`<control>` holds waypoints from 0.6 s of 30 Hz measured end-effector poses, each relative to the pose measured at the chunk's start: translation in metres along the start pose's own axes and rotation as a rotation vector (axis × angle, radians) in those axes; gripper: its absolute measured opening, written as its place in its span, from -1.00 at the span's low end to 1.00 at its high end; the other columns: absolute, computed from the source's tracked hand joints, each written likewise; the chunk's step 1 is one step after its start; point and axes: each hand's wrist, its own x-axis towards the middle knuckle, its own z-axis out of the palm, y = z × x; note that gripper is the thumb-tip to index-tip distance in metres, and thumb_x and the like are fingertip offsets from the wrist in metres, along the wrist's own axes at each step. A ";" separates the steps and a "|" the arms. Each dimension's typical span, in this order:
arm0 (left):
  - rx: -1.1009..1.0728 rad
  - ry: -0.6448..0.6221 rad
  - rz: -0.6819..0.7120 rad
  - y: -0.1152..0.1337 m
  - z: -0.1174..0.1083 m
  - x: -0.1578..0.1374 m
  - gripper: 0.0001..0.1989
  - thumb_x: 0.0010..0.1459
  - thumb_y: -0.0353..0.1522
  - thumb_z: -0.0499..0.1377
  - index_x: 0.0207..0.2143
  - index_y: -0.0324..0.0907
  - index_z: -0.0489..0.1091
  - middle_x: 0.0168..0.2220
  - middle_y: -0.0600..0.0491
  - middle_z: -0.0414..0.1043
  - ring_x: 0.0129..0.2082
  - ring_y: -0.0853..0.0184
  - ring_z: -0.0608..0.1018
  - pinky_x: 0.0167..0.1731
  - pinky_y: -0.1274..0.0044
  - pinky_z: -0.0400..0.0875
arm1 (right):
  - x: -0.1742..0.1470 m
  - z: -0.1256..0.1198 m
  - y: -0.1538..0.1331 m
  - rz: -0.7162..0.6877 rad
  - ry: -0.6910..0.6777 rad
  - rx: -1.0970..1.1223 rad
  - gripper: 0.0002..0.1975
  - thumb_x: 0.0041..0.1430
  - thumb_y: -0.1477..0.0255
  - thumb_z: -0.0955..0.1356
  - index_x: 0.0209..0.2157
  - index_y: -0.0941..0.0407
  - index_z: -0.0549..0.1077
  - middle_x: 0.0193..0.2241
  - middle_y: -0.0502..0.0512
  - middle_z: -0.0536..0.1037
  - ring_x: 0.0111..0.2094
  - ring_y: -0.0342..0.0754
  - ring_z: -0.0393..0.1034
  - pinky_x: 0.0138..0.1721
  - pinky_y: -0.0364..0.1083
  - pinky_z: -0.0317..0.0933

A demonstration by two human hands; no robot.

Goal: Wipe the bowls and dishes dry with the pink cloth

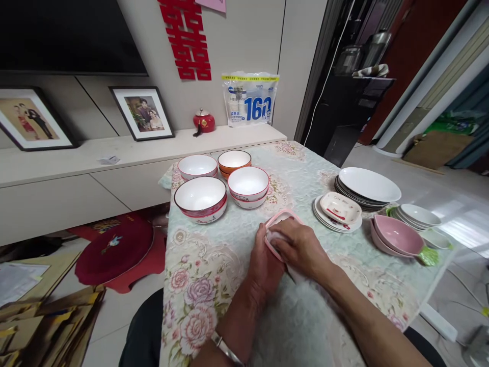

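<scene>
- At the middle of the table (187, 275), above the flowered tablecloth, locate the pink-rimmed dish (283, 217); the 2 hands hold it, tilted.
- Left hand (263, 257): grips the dish at its left edge. The thumb lies along the rim; the other fingers are mostly hidden under the dish, and their spacing cannot be told.
- Right hand (303, 242): reaches over the dish from the right. The fingers are bent and close together, pressing a pale cloth (296, 274) into the dish; part of the cloth hangs below the palm.
- Left wrist: fitted with a silver bracelet (226, 349).
- Beyond the hands, to the left: 4 groups of bowls stand close together. Nearest is the dark-rimmed bowl (200, 194), resting in another bowl. To its right is the red-rimmed bowl (249, 182), also stacked. Behind are the orange bowls (234, 161) and a pale bowl (197, 165).
- To the right of the hands: a square dish (341, 208) rests on round plates (320, 218). Just behind is a stack topped by a white oval plate (370, 184).
- Near the right table edge: 2 nested pink bowls (399, 235), beside white bowls (420, 215).
</scene>
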 end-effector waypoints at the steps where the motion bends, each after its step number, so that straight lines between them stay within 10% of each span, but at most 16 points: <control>1: 0.012 -0.008 0.006 0.001 -0.001 -0.001 -0.46 0.35 -0.09 -0.05 -0.03 -0.34 0.49 -0.05 -0.20 0.57 0.02 0.08 0.57 0.05 0.34 0.43 | 0.000 -0.004 -0.002 -0.041 -0.068 0.056 -0.81 0.24 0.55 0.31 -0.15 0.09 0.51 -0.25 0.11 0.56 -0.18 -0.01 0.43 -0.15 -0.07 0.29; 6: 0.072 -0.024 0.081 -0.001 -0.005 0.001 -0.41 0.34 -0.04 -0.07 0.09 -0.30 0.42 -0.01 -0.20 0.56 0.04 0.03 0.56 0.03 0.27 0.43 | -0.008 -0.026 -0.007 -0.093 -0.287 -0.099 -0.77 0.24 0.62 0.29 -0.31 0.07 0.55 -0.32 0.10 0.50 -0.27 -0.03 0.37 -0.29 -0.09 0.22; 11: 0.109 -0.046 0.158 -0.010 -0.003 0.005 -0.46 0.30 -0.07 0.03 0.12 -0.25 0.41 0.04 -0.15 0.55 0.11 0.07 0.51 0.08 0.32 0.40 | -0.010 -0.021 -0.004 0.107 -0.130 -0.385 -0.81 0.17 0.63 0.32 -0.35 0.10 0.54 -0.33 0.19 0.50 -0.29 0.05 0.36 -0.37 -0.07 0.14; 18: 0.129 0.005 0.221 -0.005 0.001 0.003 -0.55 0.22 -0.14 0.14 0.04 -0.23 0.47 0.01 -0.10 0.56 0.11 0.09 0.52 0.11 0.36 0.36 | 0.001 -0.009 -0.008 0.117 -0.087 0.283 -0.88 0.26 0.44 0.34 -0.27 0.06 0.56 -0.31 0.03 0.58 -0.26 -0.05 0.45 -0.21 -0.10 0.26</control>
